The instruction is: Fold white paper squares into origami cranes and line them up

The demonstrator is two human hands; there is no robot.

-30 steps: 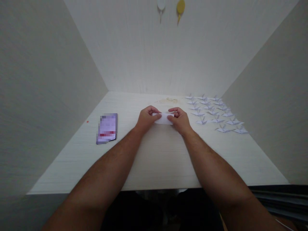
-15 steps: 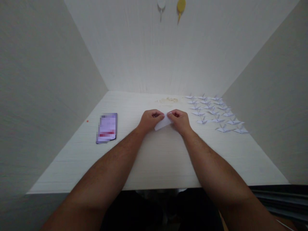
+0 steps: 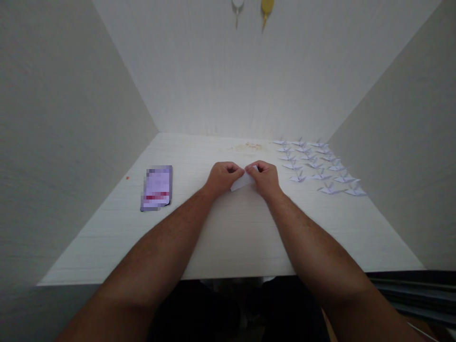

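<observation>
A small piece of white paper (image 3: 243,182) is held between my two hands, just above or on the white table. My left hand (image 3: 223,178) pinches its left side between thumb and fingers. Its upper right part is gripped by my right hand (image 3: 264,177), also in a pinch. The thumbs and fingertips of both hands come close together along the upper edge. My fingers cover parts of the paper, so its exact folds cannot be made out.
Several folded white paper cranes (image 3: 315,164) stand in rows at the right rear of the table (image 3: 235,242). A blurred purple packet (image 3: 157,185) lies to the left. Walls rise at the back and both sides. White (image 3: 237,4) and yellow hooks (image 3: 267,6) hang on the back wall.
Both thumbs have drawn slightly closer together at the paper's upper edge, and less of the paper shows. The whole view has shifted a little.
</observation>
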